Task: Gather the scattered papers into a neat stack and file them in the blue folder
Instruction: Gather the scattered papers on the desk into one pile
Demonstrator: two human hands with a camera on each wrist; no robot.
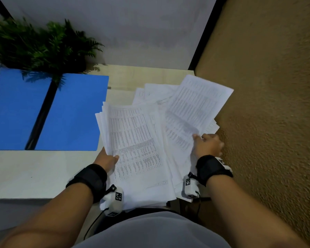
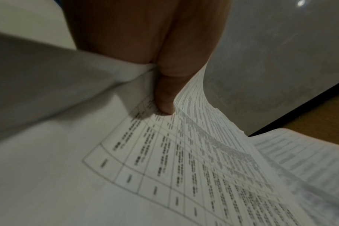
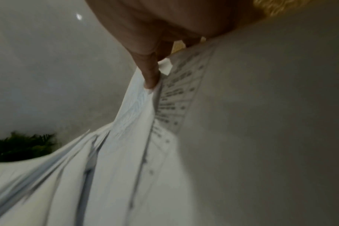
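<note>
Your left hand [image 1: 106, 159] grips the near left edge of the papers [image 1: 138, 140], thumb on top of the printed table and fingers hidden under the sheets; the left wrist view shows that thumb [image 2: 164, 97] pressing down on the top page while the sheets curl up beside it. Your right hand [image 1: 207, 144] pinches the right-hand bunch of papers near its lower edge, thumb on the upper face and the other fingers behind (the right wrist view is blurred, yet a fingertip [image 3: 151, 78] plainly lies against the sheet edges). The papers are a loose, fanned pile, not squared: one bunch lies toward you under your left hand, another slants away to the right, and a few more sheets [image 1: 150, 92] peek out behind them. The pile sits at the right end of the pale tabletop [image 1: 34, 172], and its near edge overhangs the front of the tabletop toward your body. The folder [image 1: 70, 113] lies open and flat on the tabletop to the left of the papers, its right flap just beside the pile's far left corner. A fern [image 1: 43, 45] stands behind the folder, its fronds over the far edge of it. A brown textured wall [image 1: 267, 104] runs close along the right side of the papers.
</note>
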